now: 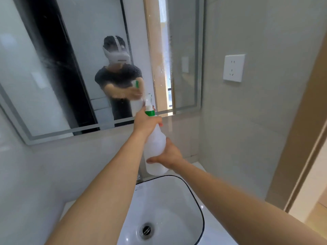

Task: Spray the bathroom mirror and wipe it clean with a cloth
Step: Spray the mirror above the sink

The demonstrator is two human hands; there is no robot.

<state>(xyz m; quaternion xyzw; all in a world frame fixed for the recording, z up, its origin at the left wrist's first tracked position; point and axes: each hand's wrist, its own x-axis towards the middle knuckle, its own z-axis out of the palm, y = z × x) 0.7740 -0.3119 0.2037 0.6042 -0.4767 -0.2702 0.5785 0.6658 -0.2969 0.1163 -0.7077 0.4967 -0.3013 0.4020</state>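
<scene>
Above the white sink [198, 206], our left hand [144, 123] grips the spray bottle [155, 147] neck toward the misted mirror [79, 68]; our right hand [169, 155] cups its base.

Both arms reach forward over white sink [198, 214]. Left hand [144, 123] grips neck of spray bottle [155, 147] below its green collar; right hand [169, 156] wraps lower body of bottle. Nozzle points at mirror [53, 76]. Mist and droplets show on the glass. Wall socket [234, 67] right of mirror.
</scene>
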